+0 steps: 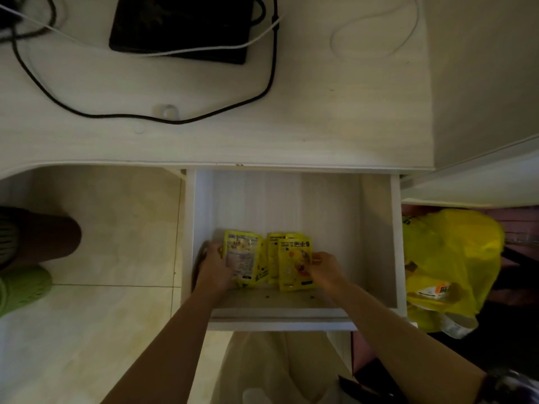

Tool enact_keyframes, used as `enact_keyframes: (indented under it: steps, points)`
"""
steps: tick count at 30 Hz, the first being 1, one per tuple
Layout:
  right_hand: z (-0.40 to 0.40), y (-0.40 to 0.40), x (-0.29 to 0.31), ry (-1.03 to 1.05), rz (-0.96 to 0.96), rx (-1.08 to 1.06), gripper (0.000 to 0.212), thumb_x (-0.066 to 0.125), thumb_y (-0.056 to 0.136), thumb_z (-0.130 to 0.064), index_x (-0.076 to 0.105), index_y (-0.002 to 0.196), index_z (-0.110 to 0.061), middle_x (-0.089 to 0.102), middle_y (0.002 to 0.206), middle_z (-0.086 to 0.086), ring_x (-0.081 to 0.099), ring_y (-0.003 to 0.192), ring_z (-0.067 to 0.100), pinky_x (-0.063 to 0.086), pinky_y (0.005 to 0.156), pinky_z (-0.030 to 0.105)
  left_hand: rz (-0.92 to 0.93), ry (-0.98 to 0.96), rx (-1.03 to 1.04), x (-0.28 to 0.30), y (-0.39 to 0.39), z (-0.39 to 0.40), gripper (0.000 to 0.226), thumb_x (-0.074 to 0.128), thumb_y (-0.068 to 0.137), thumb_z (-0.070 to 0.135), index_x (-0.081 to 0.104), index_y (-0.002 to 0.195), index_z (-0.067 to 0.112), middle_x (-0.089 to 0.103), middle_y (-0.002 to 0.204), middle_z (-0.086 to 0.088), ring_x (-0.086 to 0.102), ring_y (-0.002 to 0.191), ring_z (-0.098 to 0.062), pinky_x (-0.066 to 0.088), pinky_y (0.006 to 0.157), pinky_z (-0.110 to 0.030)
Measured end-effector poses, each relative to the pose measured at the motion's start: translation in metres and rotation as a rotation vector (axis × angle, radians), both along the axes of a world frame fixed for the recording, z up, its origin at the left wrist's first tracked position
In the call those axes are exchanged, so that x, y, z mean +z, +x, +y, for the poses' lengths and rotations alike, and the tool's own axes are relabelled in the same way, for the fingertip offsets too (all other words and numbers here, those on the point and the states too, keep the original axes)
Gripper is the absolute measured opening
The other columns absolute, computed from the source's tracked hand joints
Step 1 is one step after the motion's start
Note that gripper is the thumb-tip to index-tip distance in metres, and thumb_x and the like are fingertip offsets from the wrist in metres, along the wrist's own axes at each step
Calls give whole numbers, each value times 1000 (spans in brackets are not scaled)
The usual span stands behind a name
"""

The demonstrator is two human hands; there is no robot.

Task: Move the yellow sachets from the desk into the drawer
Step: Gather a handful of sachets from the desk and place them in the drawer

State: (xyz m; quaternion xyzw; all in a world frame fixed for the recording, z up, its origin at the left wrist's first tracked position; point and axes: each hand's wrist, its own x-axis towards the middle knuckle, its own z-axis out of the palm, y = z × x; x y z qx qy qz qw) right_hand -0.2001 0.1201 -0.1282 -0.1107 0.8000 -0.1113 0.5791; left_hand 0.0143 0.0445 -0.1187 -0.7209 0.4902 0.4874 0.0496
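Observation:
The white drawer stands pulled out below the desk edge. Several yellow sachets lie on its floor near the front, in two overlapping piles. My left hand grips the left pile of sachets at its left side. My right hand pinches the right edge of the right pile of sachets. Both forearms reach in over the drawer's front wall. No yellow sachet shows on the white desk top.
On the desk lie a black flat device, a black cable and a white cable. A yellow plastic bag sits right of the drawer. Left on the tiled floor are a knee and a green shoe.

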Motion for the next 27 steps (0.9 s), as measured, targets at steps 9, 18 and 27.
enact_keyframes:
  steps: [9, 18, 27]
  points:
    - [11, -25, 59, -60, 93, 224, 40, 55, 92, -16, 49, 130, -8, 59, 96, 5, 55, 77, 14, 43, 66, 24, 20, -75, -59, 59, 5, 17, 45, 70, 77, 1, 54, 120, -1, 62, 119, -18, 60, 107, -34, 50, 89, -40]
    - [18, 6, 121, -258, 248, 703, 37, 42, 94, -17, 49, 130, -12, 66, 114, 11, 63, 93, 25, 49, 79, 30, 23, -292, -19, 111, 37, 61, 31, 61, 86, 6, 62, 116, 10, 69, 110, -7, 65, 100, -24, 44, 81, -23]
    - [10, 106, 160, -515, 318, 1155, 33, 42, 96, -23, 45, 127, -13, 56, 120, 10, 58, 107, 29, 52, 80, 37, -114, -490, 54, 145, 89, 115, 24, 51, 93, 18, 58, 116, 21, 67, 106, 0, 63, 98, -20, 52, 82, -34]
